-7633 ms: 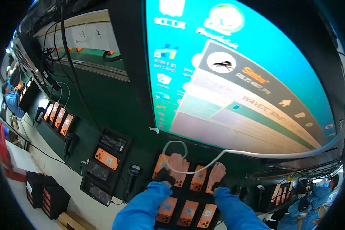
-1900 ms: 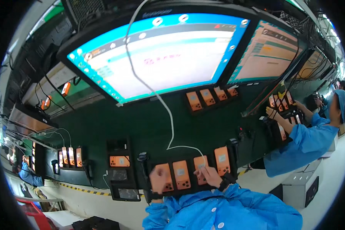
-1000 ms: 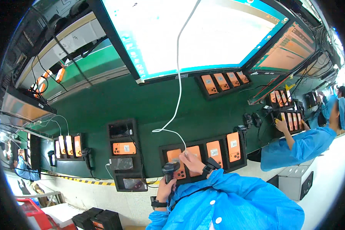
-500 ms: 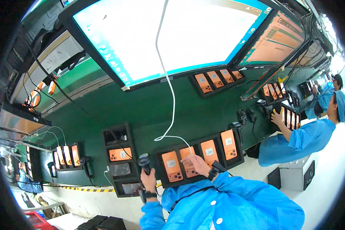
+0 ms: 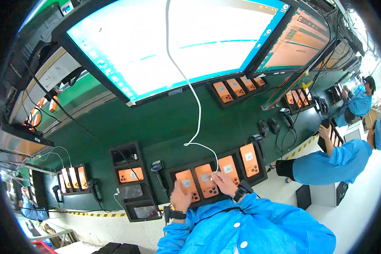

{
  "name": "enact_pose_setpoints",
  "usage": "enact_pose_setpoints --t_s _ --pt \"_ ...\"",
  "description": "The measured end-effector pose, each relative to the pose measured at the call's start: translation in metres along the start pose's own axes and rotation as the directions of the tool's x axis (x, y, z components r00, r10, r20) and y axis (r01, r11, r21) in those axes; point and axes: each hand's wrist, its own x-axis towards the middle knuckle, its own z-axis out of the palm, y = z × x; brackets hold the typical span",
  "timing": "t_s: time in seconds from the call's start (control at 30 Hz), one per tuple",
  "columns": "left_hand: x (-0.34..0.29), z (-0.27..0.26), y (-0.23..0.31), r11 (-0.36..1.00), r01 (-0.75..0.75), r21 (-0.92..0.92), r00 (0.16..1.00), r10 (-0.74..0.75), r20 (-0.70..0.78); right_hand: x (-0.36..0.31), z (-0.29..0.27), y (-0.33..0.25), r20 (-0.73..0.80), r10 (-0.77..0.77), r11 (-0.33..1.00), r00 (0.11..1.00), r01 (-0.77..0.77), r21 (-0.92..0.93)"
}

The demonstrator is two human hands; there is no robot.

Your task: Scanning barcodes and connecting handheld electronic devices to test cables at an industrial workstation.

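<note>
A black foam tray (image 5: 258, 169) in front of me holds several orange phones with white labels. My right hand (image 5: 225, 184) pinches the end of a white cable (image 5: 199, 113) over the second orange phone (image 5: 204, 174) from the left. At the tray's left end, my left hand (image 5: 181, 199) lies by the edge of the leftmost orange phone (image 5: 189, 184). Its fingers look loosely apart, with nothing visible in them. A black handheld scanner (image 5: 157, 167) rests on the table just left of the tray.
Left of the scanner is a black tray (image 5: 126, 146) with an orange phone and dark devices. More phone trays stand beneath the monitor (image 5: 165, 46) and at far left. Two mice (image 5: 268, 126) and another scanner (image 5: 257, 141) lie to the right. Co-workers in blue (image 5: 330, 165) are at right.
My left hand has let go of the scanner, now lying on the table, and moved right to the leftmost phone. My right hand has shifted slightly right with the cable. A line appeared on the monitor.
</note>
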Motion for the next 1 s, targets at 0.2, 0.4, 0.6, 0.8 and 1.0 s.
enact_pose_setpoints --t_s 0.2,0.4,0.6,0.8,1.0 --pt "0.013 0.023 0.015 0.989 -0.083 -0.122 0.933 0.034 -0.359 0.010 0.003 0.010 0.077 0.281 0.955 0.957 -0.270 -0.126" --pt "0.037 0.022 -0.002 0.811 -0.066 -0.582 0.997 0.026 -0.078 0.030 0.012 -0.014 0.054 0.187 0.982 0.981 -0.188 0.031" --pt "-0.003 0.004 0.001 0.752 -0.027 -0.659 0.999 0.050 0.016 0.037 0.029 -0.044 0.131 0.000 0.997 0.991 -0.010 0.076" --pt "-0.018 -0.003 0.012 0.702 -0.048 -0.710 0.996 0.087 0.019 0.030 0.033 -0.056 0.228 0.083 0.988 0.970 -0.111 0.112" --pt "-0.019 -0.005 0.009 0.664 -0.029 -0.747 0.989 0.126 0.073 0.031 0.031 -0.060 0.220 0.017 0.998 0.975 -0.029 0.053"
